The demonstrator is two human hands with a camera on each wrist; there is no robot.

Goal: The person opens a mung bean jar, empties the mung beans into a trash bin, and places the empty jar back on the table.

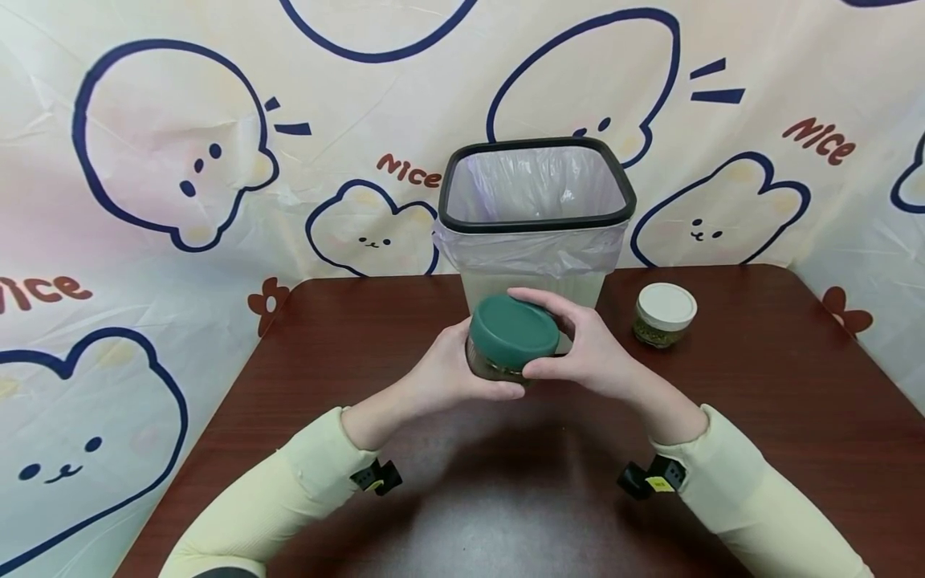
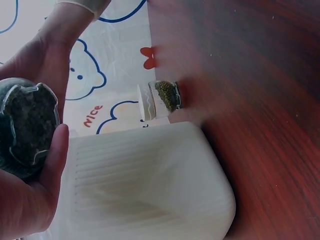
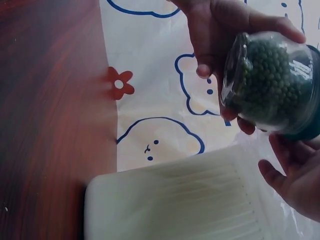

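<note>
A clear glass jar point(image 3: 267, 82) of green beans with a dark green lid point(image 1: 515, 331) is held above the table, slightly tilted. My left hand point(image 1: 444, 369) grips the jar's body from the left, thumb along the near side. My right hand point(image 1: 594, 347) grips the lid from the right, with its thumb on the near edge and fingers at the far edge. From the left wrist view, the jar's base faces the camera. To the right on the table stands a smaller jar point(image 1: 663, 316) with a white lid and green contents.
Behind my hands, a pale trash bin point(image 1: 535, 282) with a black rim and a thin plastic liner point(image 1: 531, 249) stands at the table's far edge. The dark reddish-brown table point(image 1: 506, 498) meets a patterned cloth backdrop point(image 1: 354, 112).
</note>
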